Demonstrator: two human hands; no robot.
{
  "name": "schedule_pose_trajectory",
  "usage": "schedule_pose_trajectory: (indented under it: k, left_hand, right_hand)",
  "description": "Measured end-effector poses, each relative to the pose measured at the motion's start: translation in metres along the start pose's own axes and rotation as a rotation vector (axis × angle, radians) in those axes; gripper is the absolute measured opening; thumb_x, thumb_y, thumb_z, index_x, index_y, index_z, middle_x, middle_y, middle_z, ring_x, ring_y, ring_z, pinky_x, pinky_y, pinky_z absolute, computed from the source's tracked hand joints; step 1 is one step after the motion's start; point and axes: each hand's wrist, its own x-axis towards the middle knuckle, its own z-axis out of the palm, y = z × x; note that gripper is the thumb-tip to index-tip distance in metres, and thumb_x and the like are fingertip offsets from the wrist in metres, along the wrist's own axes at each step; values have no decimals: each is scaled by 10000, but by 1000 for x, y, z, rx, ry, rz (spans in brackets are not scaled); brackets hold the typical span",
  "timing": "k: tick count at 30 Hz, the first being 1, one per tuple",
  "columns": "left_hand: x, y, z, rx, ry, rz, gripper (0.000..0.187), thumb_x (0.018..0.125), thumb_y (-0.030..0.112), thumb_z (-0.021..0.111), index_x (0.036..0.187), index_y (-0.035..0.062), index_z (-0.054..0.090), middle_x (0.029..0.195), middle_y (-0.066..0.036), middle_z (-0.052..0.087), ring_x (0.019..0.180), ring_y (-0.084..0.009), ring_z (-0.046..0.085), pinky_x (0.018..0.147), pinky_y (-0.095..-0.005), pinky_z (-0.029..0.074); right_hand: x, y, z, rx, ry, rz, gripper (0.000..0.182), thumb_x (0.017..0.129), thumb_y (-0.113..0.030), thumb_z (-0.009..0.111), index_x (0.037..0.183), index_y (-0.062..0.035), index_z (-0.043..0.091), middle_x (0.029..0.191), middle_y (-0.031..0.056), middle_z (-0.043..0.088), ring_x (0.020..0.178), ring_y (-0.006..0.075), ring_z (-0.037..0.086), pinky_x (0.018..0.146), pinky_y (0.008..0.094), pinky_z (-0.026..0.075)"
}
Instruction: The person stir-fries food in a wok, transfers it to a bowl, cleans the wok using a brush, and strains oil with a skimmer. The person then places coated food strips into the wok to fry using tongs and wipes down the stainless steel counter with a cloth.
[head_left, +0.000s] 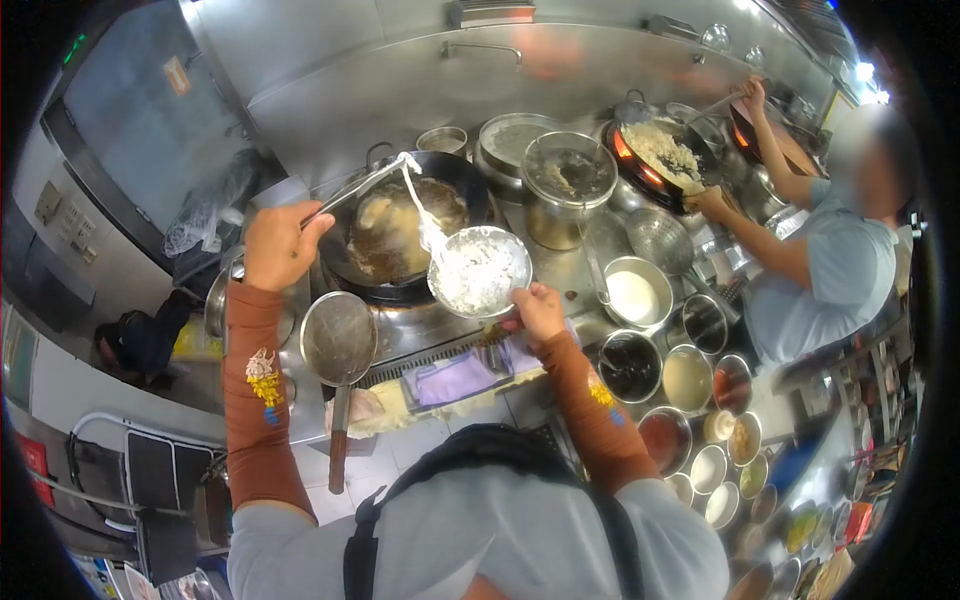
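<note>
The left hand (275,245) is closed around a ladle (385,178), scooping white flour mix out of the metal bowl (480,270) gripped by the right hand (537,310). The wok (405,230) waits just behind both grips. Next, a steady tip into it.

A long stainless steel backsplash (420,90) runs behind the cooking range, dull with reflected glare. Bright lamps (866,72) burn at the far right. Left, a grey wall (95,250) carries switch plates (62,215), with pale floor tiles (370,465) below.
</note>
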Motion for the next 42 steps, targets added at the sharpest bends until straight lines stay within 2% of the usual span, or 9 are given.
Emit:
schedule_pose_trajectory:
  k: [6,10,13,20,31,37,39,41,42]
  left_hand:
    - [10,1,-9,79,113,30,303,863,308,634,885,10,687,751,-217,627,709,-409,608,618,-427,462]
    - [24,-40,-8,126,317,123,247,861,290,632,846,51,691,804,-210,643,761,-426,607,647,-478,466]
    - [32,-47,-22,221,195,-23,245,865,293,627,880,60,701,823,-206,653,785,-420,616,671,-474,478]
    - [34,-89,15,263,203,-202,303,860,348,625,860,53,694,905,-206,670,862,-415,631,745,-489,499]
    - [22,-107,93,436,-379,-440,421,849,414,638,982,18,694,1071,-235,653,992,-390,628,840,-474,504]
    - [28,-49,60,247,-358,-278,412,829,419,673,944,25,708,915,-222,678,860,-378,657,761,-476,505]
    - [15,-24,64,17,-307,-9,405,822,419,679,887,20,708,836,-207,676,808,-375,657,742,-480,502]
    - [8,14,66,24,-512,94,390,835,420,655,904,40,705,839,-217,657,810,-404,628,726,-488,490]
    - [2,24,78,88,-494,104,377,832,414,655,889,44,700,821,-210,652,806,-400,628,721,-493,490]
  right_hand:
    - [3,5,-1,-17,25,6,158,859,-103,577,948,24,608,763,103,660,570,185,638,477,268,511]
    - [7,12,-9,-34,24,18,143,859,-102,576,931,19,603,759,107,660,565,186,636,474,270,514]
    - [2,8,-10,-44,39,20,140,858,-102,578,925,19,602,763,114,662,556,189,635,475,273,516]
    - [-3,4,-16,-34,67,-7,150,845,-113,606,926,12,614,765,113,664,592,206,665,477,285,535]
    - [-10,-6,-18,-52,76,-2,160,848,-104,593,931,32,592,776,119,661,558,196,644,472,269,516]
    - [-11,-3,-19,-57,58,7,144,853,-124,606,885,16,607,770,113,659,583,200,658,479,276,523]
    - [-10,0,-16,-59,40,7,137,856,-130,613,858,7,614,767,109,658,595,202,666,481,279,526]
    - [-9,2,-11,-59,12,5,136,859,-130,615,850,6,615,770,110,661,592,200,665,477,275,521]
    - [-8,2,-8,-67,-6,5,138,860,-130,615,852,7,616,773,111,664,592,200,666,475,274,520]
